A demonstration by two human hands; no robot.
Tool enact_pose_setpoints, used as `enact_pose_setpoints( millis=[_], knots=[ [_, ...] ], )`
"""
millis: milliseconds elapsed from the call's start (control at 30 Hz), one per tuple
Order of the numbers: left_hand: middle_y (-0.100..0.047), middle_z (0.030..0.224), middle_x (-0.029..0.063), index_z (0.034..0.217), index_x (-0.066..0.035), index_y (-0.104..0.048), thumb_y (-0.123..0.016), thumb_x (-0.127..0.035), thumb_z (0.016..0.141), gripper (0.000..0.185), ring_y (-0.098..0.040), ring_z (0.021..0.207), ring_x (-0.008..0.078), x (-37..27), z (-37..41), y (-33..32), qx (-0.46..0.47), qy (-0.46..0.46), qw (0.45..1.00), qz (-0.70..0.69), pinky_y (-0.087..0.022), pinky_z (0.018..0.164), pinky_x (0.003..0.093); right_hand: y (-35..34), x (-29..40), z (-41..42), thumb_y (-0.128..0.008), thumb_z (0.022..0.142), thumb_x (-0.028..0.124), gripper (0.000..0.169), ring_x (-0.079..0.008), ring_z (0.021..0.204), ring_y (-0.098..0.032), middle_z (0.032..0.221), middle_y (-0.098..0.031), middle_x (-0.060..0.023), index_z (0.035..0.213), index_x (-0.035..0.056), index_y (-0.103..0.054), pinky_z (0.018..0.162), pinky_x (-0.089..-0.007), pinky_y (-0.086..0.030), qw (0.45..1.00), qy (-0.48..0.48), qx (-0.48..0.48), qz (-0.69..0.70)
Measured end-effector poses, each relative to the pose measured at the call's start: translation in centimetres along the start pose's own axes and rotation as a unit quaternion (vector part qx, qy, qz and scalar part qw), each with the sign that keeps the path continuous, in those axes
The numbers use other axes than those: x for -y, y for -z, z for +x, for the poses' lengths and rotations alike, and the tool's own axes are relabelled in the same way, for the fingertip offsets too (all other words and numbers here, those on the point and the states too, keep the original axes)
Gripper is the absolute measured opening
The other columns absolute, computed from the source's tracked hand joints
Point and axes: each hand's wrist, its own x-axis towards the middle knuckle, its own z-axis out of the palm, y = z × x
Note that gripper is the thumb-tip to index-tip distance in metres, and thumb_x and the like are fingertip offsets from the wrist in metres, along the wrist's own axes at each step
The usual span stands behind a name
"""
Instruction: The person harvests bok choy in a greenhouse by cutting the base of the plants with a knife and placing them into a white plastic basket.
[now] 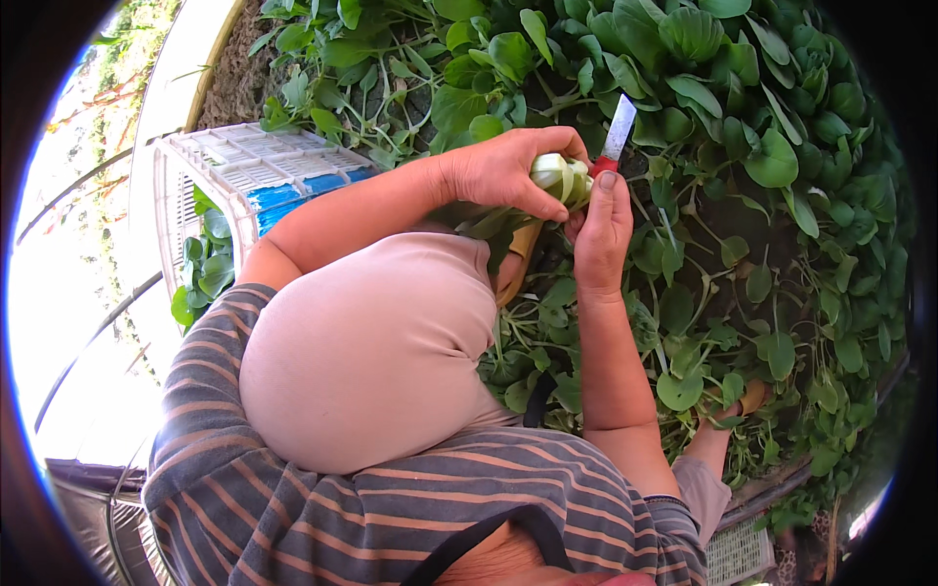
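Observation:
My left hand is closed around a leafy green plant, whose pale cut base points up and to the right and whose leaves hang below the hand. Close against its right side, my right hand grips a knife with a red handle. The knife's flat, square-ended blade points upward, away from the plant. Some fingers of the right hand are hidden behind the plant and the handle.
A white plastic crate with blue marking stands at the left, green leaves inside. Dense leafy plants cover the ground ahead and to the right. Another crate shows at the bottom right. My bent knee and a shoe are below the hands.

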Motion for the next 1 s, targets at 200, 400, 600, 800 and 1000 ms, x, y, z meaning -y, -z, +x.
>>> enact_pose_setpoints(
  millis=[200,400,600,800,1000],
  knots=[
    [-0.058,0.100,0.0246,0.117,0.003,-0.045,-0.066,-0.020,0.063,0.062,-0.057,0.093,0.0337,3.2,3.1,3.5,-0.104,0.088,0.937,0.322,-0.045,0.081,0.0360,1.9,-5.2,4.9,-0.048,0.087,0.025,0.026,-0.0321,0.065,-0.055,0.070,-0.058,-0.0166,0.088,-0.0001,-0.056,0.058,-0.0391,-0.043,0.922,0.066,0.023,-0.381],
    [-0.058,0.099,0.0275,0.115,0.008,-0.046,-0.066,-0.026,0.059,0.069,-0.057,0.095,0.0359,6.9,2.1,7.2,-0.179,0.161,0.887,0.394,-0.046,0.083,0.0375,-0.5,-8.6,11.2,-0.049,0.083,0.027,0.026,-0.0428,0.078,-0.056,0.079,-0.060,-0.0233,0.084,0.0022,-0.057,0.065,-0.0478,-0.045,0.888,0.082,0.073,-0.446],
    [-0.060,0.099,0.0249,0.112,0.004,-0.052,-0.066,-0.029,0.059,0.064,-0.057,0.094,0.0349,8.4,0.5,8.0,-0.226,0.182,0.896,0.337,-0.045,0.084,0.0356,-1.5,-10.8,12.9,-0.051,0.083,0.028,0.027,-0.0417,0.075,-0.055,0.075,-0.058,-0.0228,0.079,0.0020,-0.058,0.063,-0.0446,-0.045,0.880,0.079,0.078,-0.462],
    [-0.061,0.097,0.0228,0.108,0.001,-0.055,-0.066,-0.031,0.059,0.060,-0.058,0.091,0.0350,8.6,-0.3,8.2,-0.243,0.159,0.906,0.308,-0.046,0.082,0.0355,-1.9,-11.6,14.9,-0.052,0.082,0.029,0.027,-0.0403,0.077,-0.057,0.080,-0.060,-0.0215,0.082,0.0031,-0.060,0.066,-0.0446,-0.046,0.870,0.047,0.122,-0.474],
    [-0.061,0.097,0.0227,0.110,-0.001,-0.056,-0.067,-0.033,0.058,0.061,-0.058,0.091,0.0351,9.1,-0.7,7.7,-0.245,0.164,0.907,0.299,-0.046,0.082,0.0358,-0.7,-10.5,15.5,-0.055,0.082,0.029,0.028,-0.0371,0.072,-0.057,0.076,-0.060,-0.0200,0.085,0.0028,-0.061,0.064,-0.0379,-0.045,0.902,-0.134,0.204,-0.355]
  ],
)
